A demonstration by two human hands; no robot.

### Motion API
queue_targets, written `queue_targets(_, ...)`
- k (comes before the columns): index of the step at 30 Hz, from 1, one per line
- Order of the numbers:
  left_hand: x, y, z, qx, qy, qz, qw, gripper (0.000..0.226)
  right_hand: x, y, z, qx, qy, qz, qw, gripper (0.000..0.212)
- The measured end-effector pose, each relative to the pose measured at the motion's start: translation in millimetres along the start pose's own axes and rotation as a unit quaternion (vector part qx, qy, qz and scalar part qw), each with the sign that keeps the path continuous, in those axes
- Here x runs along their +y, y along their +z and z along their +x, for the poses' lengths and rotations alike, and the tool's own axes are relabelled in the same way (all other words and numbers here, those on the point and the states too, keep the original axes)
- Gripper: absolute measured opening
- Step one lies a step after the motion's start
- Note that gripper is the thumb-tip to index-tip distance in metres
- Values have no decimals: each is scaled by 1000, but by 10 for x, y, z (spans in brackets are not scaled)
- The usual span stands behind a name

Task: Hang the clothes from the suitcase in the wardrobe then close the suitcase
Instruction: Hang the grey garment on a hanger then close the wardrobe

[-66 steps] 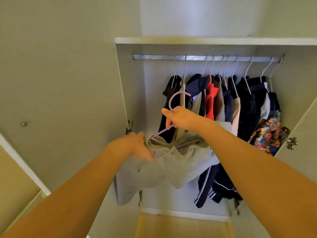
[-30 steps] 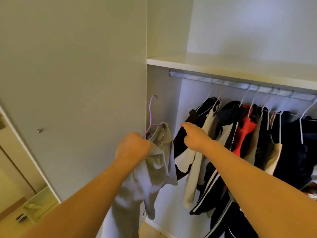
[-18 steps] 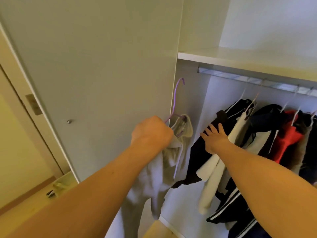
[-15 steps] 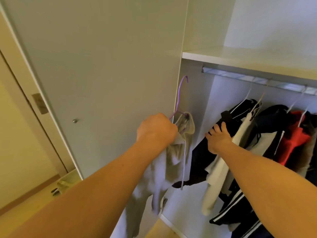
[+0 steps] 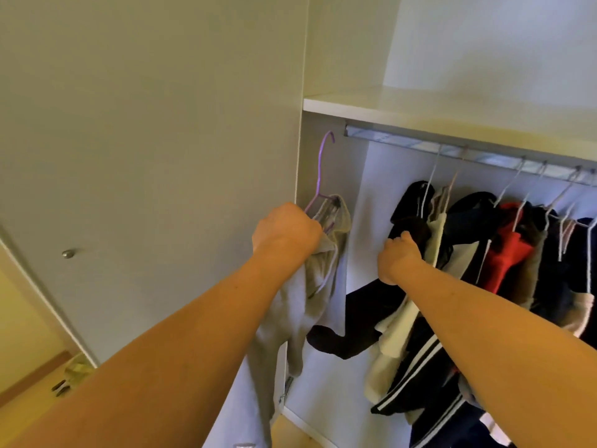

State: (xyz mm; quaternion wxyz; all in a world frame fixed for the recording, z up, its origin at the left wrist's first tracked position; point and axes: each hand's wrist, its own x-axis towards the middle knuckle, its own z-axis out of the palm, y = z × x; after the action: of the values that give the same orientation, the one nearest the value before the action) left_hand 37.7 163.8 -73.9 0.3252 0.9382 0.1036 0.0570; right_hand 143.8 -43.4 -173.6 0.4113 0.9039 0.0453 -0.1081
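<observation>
- Purple hanger (image 5: 319, 176) with grey garment (image 5: 310, 286) clenched in left hand (image 5: 286, 231), hook standing above the fist, below and left of the rail (image 5: 452, 148).
- Best lifted up and rightward, hook turned over the bare rail end.
- Right hand (image 5: 399, 260) gripping dark hung clothes (image 5: 416, 221), holding them aside.

Pale closed cupboard door (image 5: 145, 156) with small round knob (image 5: 68, 253) filling the left, yellowish wooden floor (image 5: 29, 392) at lower left.
</observation>
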Motion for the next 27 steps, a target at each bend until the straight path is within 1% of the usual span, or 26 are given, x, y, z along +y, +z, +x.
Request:
queue_targets(3,129,138,140,3,7,-8,1000,10,90,107,19,4,-2,51,999,52)
queue_targets(5,192,229,223,6,13,-15,1000,8,131,168,26,3,-7,65,998,50)
queue_targets(7,294,352,329,4,23,-19,1000,5,189,219,40,-17,-6,82,997,49)
queue_targets(10,413,500,473,3,35,-24,999,11,264,229,79,-29,-6,128,991,45)
queue_targets(13,522,617,639,5,42,-40,998,10,342,202,99,-13,-10,187,982,44)
queue_targets(15,596,708,764,5,42,-53,998,13,386,226,105,4,-12,258,966,45)
queue_targets(16,635,752,825,4,43,-60,997,13,403,255,116,14,-10,321,947,46)
queue_targets(17,672,795,885,3,44,-68,997,13,421,279,118,24,-6,393,919,46)
queue_targets(18,717,837,944,2,46,-74,996,12,447,308,131,34,2,470,882,46)
queue_targets(20,788,917,1061,-2,49,-84,995,12,506,358,202,52,29,618,784,46)
queue_targets(21,822,960,1113,-2,48,-90,995,17,544,363,221,55,47,675,734,47)
queue_targets(22,854,1001,1157,-3,46,-95,994,23,588,355,222,55,64,720,689,48)
queue_targets(23,885,1048,1202,-4,43,-100,994,26,640,339,218,56,78,750,655,50)
queue_targets(24,914,1088,1243,-6,40,-103,994,28,693,319,218,58,89,770,630,50)
queue_targets(25,936,1121,1277,-9,38,-104,994,29,735,293,207,58,95,783,612,51)
queue_targets(27,1011,1164,1348,-16,40,-106,993,29,825,223,162,59,105,800,588,52)
